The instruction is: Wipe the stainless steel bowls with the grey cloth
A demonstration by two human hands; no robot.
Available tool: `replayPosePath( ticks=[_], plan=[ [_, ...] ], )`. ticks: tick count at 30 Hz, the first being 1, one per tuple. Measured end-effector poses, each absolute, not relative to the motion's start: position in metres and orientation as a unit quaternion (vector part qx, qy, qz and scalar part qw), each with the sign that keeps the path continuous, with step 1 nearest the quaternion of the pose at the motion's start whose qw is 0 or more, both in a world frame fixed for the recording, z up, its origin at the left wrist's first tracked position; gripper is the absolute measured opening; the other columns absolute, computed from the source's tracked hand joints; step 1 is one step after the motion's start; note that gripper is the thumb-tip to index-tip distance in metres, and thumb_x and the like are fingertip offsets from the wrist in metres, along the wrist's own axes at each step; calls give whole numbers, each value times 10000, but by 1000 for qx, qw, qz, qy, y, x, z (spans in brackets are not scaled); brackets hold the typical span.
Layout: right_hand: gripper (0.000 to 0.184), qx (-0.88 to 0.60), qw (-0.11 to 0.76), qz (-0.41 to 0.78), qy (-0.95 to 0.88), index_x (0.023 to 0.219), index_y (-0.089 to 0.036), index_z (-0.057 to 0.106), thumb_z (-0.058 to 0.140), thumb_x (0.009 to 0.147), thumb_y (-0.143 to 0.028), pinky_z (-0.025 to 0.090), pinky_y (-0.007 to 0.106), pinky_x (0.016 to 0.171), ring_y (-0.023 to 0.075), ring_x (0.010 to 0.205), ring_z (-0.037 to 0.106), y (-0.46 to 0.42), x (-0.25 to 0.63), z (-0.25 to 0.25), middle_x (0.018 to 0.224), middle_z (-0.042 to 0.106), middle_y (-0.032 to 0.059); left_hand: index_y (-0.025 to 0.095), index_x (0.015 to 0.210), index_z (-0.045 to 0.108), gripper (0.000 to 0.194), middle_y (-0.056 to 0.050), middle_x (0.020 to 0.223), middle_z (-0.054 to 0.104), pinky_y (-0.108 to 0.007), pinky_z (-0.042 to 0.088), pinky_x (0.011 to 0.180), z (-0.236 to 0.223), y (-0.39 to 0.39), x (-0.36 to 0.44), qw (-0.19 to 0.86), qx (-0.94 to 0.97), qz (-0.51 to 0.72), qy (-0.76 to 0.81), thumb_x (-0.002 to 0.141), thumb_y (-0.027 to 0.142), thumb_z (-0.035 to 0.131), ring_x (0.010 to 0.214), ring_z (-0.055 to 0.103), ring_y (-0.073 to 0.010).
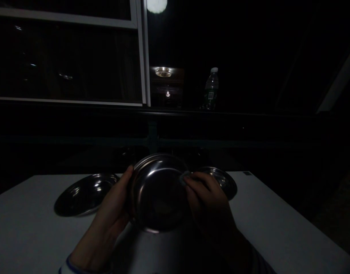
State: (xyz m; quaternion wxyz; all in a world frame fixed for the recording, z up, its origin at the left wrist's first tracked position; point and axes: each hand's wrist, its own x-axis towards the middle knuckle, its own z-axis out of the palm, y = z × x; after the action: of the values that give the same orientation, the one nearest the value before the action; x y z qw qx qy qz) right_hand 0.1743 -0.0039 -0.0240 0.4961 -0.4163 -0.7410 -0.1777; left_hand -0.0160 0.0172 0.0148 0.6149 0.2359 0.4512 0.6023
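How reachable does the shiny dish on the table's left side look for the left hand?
Probably not straight away: the left hand is taken up holding the metal bowl. The shiny dish seems near, partly behind that hand in this view, with nothing seen lying on it.

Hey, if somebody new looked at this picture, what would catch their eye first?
Probably the shiny metal dish at the center, held by the left hand, with the right hand pinching a small pad at its right side. Next, perhaps, the bright round light at the top, and the bottle beyond the white table.
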Motion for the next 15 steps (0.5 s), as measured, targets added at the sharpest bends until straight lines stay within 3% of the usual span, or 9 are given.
replayPosePath(
  ticks=[15],
  plan=[
    [237, -400, 430, -168, -792, 1064, -197, 588, 451, 870, -197, 464, 335, 742, 184, 859, 518, -4, 177, -20, 1042, 591, 51, 126, 779, 673, 313, -51, 581, 673, -242, 455, 485, 4, 8, 3, 592, 357, 510, 512, 706, 425, 617, 498, 603, -159]
  ],
)
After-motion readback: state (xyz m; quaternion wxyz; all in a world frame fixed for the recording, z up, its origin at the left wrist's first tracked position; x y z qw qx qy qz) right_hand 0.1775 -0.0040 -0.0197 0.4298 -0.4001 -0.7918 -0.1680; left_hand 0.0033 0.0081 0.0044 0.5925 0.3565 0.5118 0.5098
